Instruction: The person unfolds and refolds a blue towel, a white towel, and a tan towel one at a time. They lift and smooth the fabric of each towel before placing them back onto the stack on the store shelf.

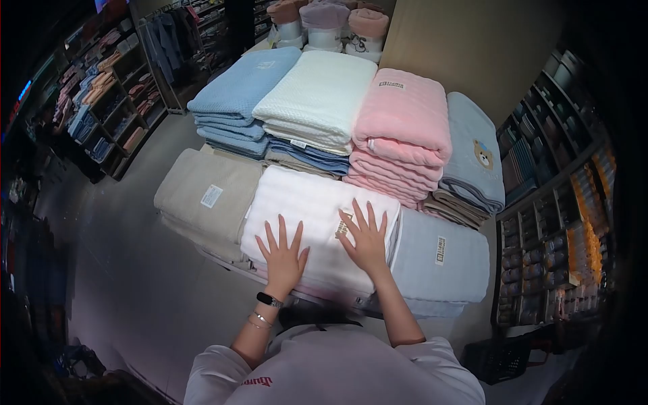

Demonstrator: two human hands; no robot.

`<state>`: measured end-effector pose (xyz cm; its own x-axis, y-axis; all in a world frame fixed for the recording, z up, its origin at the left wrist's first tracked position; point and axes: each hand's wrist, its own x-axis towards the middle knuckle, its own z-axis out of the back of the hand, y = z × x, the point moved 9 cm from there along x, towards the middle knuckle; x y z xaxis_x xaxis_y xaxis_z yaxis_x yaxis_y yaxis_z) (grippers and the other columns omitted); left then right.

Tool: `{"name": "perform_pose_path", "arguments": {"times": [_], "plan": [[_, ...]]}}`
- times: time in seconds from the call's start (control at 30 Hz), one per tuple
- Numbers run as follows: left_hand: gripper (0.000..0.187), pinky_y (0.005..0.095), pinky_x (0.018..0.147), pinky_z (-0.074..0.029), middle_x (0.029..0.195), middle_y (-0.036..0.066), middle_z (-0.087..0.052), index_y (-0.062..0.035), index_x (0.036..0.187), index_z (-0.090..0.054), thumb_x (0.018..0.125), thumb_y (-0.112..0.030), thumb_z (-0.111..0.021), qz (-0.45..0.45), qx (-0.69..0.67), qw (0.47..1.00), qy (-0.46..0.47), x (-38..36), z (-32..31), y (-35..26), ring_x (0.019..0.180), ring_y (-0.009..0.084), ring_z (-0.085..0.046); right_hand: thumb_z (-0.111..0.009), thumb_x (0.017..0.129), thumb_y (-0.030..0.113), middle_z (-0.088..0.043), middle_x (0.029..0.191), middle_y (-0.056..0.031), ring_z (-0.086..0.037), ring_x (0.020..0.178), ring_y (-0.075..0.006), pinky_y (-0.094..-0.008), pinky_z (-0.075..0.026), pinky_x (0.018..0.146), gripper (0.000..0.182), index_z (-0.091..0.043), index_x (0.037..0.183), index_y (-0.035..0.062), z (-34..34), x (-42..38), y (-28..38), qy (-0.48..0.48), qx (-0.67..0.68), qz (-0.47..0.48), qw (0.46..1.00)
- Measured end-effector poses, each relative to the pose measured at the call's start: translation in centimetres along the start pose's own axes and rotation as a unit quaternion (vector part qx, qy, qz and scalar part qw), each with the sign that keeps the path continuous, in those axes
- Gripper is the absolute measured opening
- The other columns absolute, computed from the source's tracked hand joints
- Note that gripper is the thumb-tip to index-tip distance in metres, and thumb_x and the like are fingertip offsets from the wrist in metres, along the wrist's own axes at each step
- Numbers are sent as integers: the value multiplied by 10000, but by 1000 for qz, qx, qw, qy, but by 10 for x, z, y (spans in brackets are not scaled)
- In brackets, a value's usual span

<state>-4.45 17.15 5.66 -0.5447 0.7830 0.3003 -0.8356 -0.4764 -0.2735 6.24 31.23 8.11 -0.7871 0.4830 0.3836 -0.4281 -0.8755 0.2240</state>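
Observation:
Both of my hands rest flat on a folded white towel at the front middle of the display. My left hand lies on its left part, fingers spread. On the right part, my right hand is spread too, partly covering the towel's label. To the left of the white towel is a folded beige towel with a white tag. A folded light grey-blue towel lies to its right. Behind it stand stacks of a blue towel, a cream towel and a pink towel.
A grey towel with a bear lies at the back right. Rolled towels stand behind the stacks. Shelves of folded goods line the left, and more shelving is on the right. A dark basket sits at lower right.

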Motion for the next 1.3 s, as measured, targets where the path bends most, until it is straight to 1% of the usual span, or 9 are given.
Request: {"name": "perform_pose_path", "arguments": {"times": [0.27,0.5,0.57,0.6,0.73,0.8,0.9,1.07,1.3], "plan": [[625,642,1030,-50,1484,214,-118,-210,1405,-326,846,-351,-568,-41,-14,999,0,-11,-1,4,1347,456,-84,-522,856,413,-287,1463,-49,-201,1359,-316,-577,-30,1068,520,-442,1338,233,-5,-7,-1,-11,0,-16,1000],[683,577,1062,-96,1486,221,-58,-143,1420,-265,839,-251,-609,119,-96,983,-102,-48,-8,1,1357,417,-101,-546,854,370,-260,1467,-100,-187,1358,-349,-581,-41,1070,580,-381,1368,159,4,-28,5,45,28,60,997],[738,544,1073,-120,1486,223,-10,-92,1429,-208,829,-185,-628,210,-284,912,-209,-70,-12,9,1356,416,-111,-553,859,346,-234,1476,-109,-176,1360,-358,-571,-48,1076,586,-358,1381,166,10,-43,11,84,40,111,989],[790,464,1058,-232,1465,217,-21,-30,1423,-146,820,-141,-644,241,-269,905,-226,-80,-18,11,1338,378,-175,-568,855,303,-233,1474,-114,-182,1356,-361,-577,-89,1073,589,-353,1382,155,13,-54,13,98,66,138,983],[723,357,931,-376,1333,165,-266,-5,1382,-212,843,-195,-654,404,-503,706,-291,-111,-55,20,1157,272,-392,-584,827,274,-271,1450,-137,-234,1328,-369,-553,-172,1066,550,-425,1328,112,26,-99,18,155,89,199,964],[672,310,857,-415,1217,123,-400,8,1349,-275,851,-232,-658,430,-664,537,-292,-114,-87,27,1034,196,-466,-575,832,262,-267,1451,-137,-230,1331,-365,-555,-175,1064,528,-437,1318,110,31,-120,18,178,115,228,950],[592,298,816,-424,1055,67,-499,8,1299,-357,859,-258,-650,386,-755,488,-207,-96,-93,31,907,135,-495,-564,840,233,-324,1425,-109,-252,1327,-342,-543,-174,1070,387,-535,1210,121,38,-142,13,208,160,276,925],[571,311,921,-416,1229,119,-483,6,1306,-351,852,-179,-643,294,-730,569,-238,-48,-43,17,1099,200,-494,-566,845,132,-458,1333,-81,-363,1275,-293,-529,-205,1067,204,-619,1042,122,53,-151,-10,243,294,287,879],[640,348,966,-398,1285,149,-437,4,1339,-287,800,-12,-631,255,-699,584,-324,-34,7,-24,1165,240,-454,-527,844,-22,-553,1228,-89,-490,1177,-245,-339,-355,1011,271,-596,1095,56,96,-109,-73,161,438,95,879]]}}
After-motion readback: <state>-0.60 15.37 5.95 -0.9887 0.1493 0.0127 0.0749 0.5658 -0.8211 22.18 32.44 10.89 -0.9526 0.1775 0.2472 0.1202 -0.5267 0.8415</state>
